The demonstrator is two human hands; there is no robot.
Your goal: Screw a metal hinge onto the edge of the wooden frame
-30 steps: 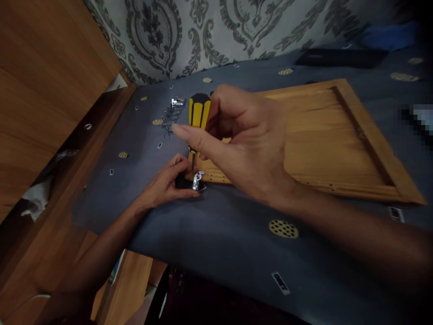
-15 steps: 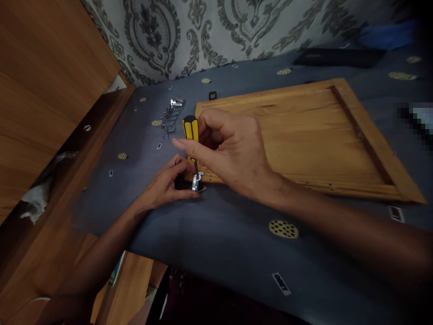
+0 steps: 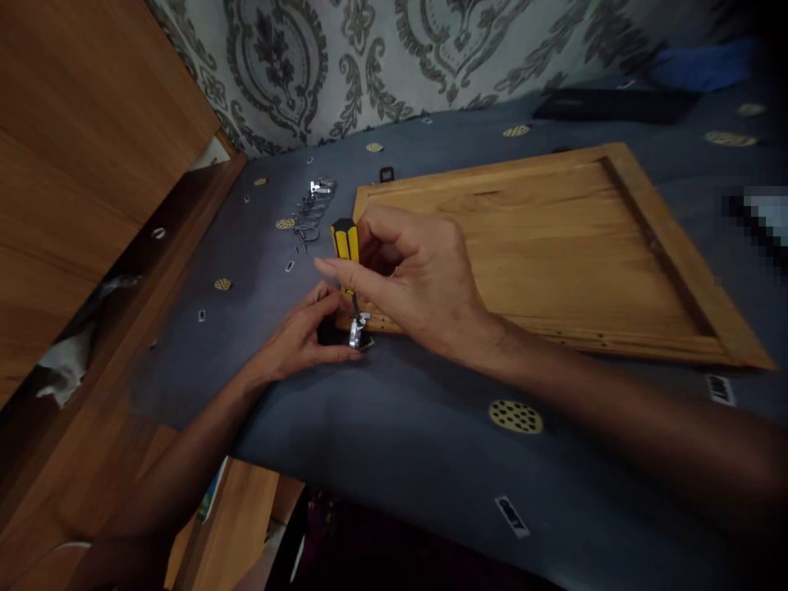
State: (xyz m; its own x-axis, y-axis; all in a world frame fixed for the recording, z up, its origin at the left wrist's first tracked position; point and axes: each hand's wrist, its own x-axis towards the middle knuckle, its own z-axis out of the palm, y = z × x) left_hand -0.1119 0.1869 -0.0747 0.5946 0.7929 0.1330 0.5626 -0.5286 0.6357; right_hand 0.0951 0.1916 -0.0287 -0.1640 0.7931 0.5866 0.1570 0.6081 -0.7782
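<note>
My right hand [image 3: 419, 287] is closed around a yellow and black screwdriver [image 3: 345, 242], held nearly upright with its tip down at a small silver metal hinge [image 3: 357, 330]. The hinge sits at the near left corner of a wooden cabinet door panel [image 3: 554, 238] lying flat on a dark grey cloth. My left hand [image 3: 301, 332] pinches the hinge and a dark part beside it, steadying them against the panel's edge.
Several loose silver metal fittings [image 3: 311, 209] lie on the cloth beyond the hands. A small black piece [image 3: 387, 174] rests by the panel's far corner. Wooden furniture [image 3: 92, 164] stands at the left, patterned wallpaper behind, and a dark flat object [image 3: 616, 105] at the far right.
My right hand has come down and away from the camera with the screwdriver, bringing its tip onto the hinge. The left hand has stayed in place.
</note>
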